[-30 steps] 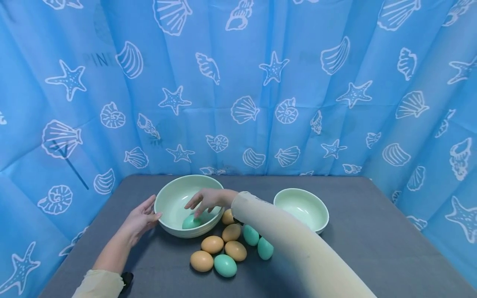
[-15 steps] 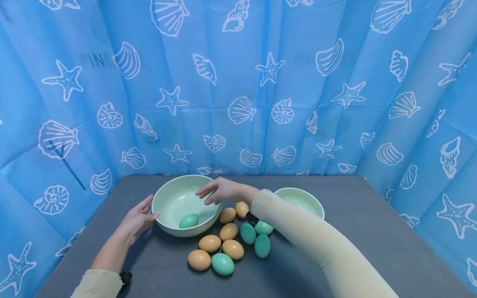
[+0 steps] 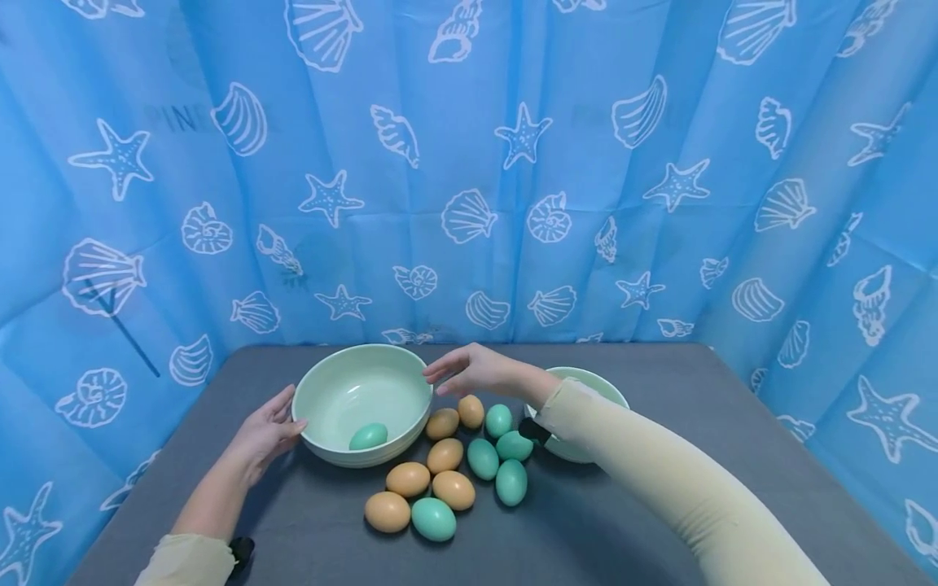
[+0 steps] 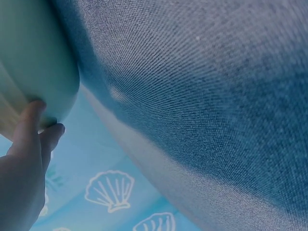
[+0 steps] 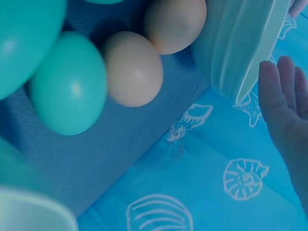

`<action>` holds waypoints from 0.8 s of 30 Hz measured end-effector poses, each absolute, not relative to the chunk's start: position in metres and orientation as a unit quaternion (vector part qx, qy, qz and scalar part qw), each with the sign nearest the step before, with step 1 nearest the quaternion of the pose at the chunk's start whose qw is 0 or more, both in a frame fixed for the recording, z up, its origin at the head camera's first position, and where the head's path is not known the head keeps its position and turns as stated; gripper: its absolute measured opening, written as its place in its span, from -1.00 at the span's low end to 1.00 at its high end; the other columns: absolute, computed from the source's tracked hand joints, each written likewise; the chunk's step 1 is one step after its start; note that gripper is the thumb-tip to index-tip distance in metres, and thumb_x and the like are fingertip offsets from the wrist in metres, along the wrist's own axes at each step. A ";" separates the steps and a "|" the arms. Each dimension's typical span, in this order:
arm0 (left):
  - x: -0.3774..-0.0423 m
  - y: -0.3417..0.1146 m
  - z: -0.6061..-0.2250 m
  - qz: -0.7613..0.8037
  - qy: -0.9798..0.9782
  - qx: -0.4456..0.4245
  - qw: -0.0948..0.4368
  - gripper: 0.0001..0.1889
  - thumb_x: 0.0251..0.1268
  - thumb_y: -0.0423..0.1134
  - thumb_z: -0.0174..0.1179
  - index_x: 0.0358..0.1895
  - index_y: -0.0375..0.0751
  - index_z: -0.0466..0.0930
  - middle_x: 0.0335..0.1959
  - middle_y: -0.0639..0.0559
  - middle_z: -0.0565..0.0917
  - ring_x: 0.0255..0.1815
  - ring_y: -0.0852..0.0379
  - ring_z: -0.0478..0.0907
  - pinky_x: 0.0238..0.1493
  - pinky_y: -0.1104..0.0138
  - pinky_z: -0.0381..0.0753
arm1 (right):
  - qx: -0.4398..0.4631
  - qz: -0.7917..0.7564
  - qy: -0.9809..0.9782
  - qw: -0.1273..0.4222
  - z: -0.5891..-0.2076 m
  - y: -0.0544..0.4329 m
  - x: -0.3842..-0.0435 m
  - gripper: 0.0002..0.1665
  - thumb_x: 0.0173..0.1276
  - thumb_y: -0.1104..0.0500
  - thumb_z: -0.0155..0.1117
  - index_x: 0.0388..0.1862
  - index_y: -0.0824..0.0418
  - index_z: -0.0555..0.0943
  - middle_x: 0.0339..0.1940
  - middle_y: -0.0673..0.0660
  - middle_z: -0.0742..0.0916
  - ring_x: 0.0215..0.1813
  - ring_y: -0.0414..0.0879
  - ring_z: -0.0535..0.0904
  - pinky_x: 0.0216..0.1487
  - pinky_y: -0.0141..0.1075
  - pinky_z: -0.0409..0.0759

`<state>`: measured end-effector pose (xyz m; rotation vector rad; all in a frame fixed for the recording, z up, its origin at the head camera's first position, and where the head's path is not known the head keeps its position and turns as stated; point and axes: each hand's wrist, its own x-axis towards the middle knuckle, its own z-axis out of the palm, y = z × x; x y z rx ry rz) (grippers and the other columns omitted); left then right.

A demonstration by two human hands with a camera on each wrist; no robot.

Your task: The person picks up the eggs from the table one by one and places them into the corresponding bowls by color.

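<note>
A large pale green bowl (image 3: 359, 382) stands at the left of the table, with one green egg (image 3: 369, 436) inside it. My left hand (image 3: 265, 431) rests against the bowl's left side; in the left wrist view the thumb (image 4: 32, 113) touches its outer wall and the fingers lie nearly straight. Just off the bowl's right rim hovers my right hand (image 3: 472, 370), fingers relaxed and nothing in them. Below and around that hand lie several orange eggs (image 3: 453, 491) and several green eggs (image 3: 511, 483) on the cloth.
A smaller pale green bowl (image 3: 589, 382) stands to the right, partly hidden behind my right forearm. Dark grey cloth (image 3: 315, 529) covers the table. A blue curtain (image 3: 469, 268) with white shell prints hangs behind it.
My right hand has drawn back out of the large bowl to the right, leaving the green egg inside. My left hand has kept its place on the bowl. The view has shifted slightly.
</note>
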<state>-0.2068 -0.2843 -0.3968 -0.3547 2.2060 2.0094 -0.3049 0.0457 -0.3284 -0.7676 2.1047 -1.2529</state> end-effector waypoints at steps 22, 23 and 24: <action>-0.208 -0.283 -0.393 0.657 0.740 -0.122 0.075 -0.19 0.48 -0.40 0.01 0.56 -0.18 -0.36 0.56 -0.20 -0.31 0.54 -0.21 -0.28 0.42 -0.10 0.07 | -0.265 -0.521 0.767 0.265 -0.335 0.114 -0.276 -0.51 0.37 0.29 0.25 0.26 0.38 0.51 0.25 0.38 0.55 0.16 0.14 0.57 0.18 0.13 0.50; -0.207 -0.283 -0.394 0.656 0.741 -0.123 0.075 -0.20 0.48 -0.40 0.00 0.56 -0.18 -0.36 0.56 -0.20 -0.32 0.54 -0.21 -0.28 0.42 -0.10 0.07 | -0.266 -0.521 0.766 0.265 -0.336 0.116 -0.276 -0.51 0.36 0.29 0.26 0.26 0.38 0.51 0.25 0.38 0.55 0.15 0.13 0.57 0.17 0.13 0.51; -0.206 -0.283 -0.395 0.655 0.742 -0.123 0.076 -0.20 0.49 -0.40 0.00 0.56 -0.18 -0.36 0.56 -0.20 -0.32 0.54 -0.21 -0.28 0.42 -0.11 0.07 | -0.267 -0.520 0.767 0.266 -0.337 0.118 -0.274 -0.51 0.36 0.28 0.26 0.26 0.38 0.51 0.24 0.36 0.56 0.14 0.10 0.58 0.17 0.13 0.51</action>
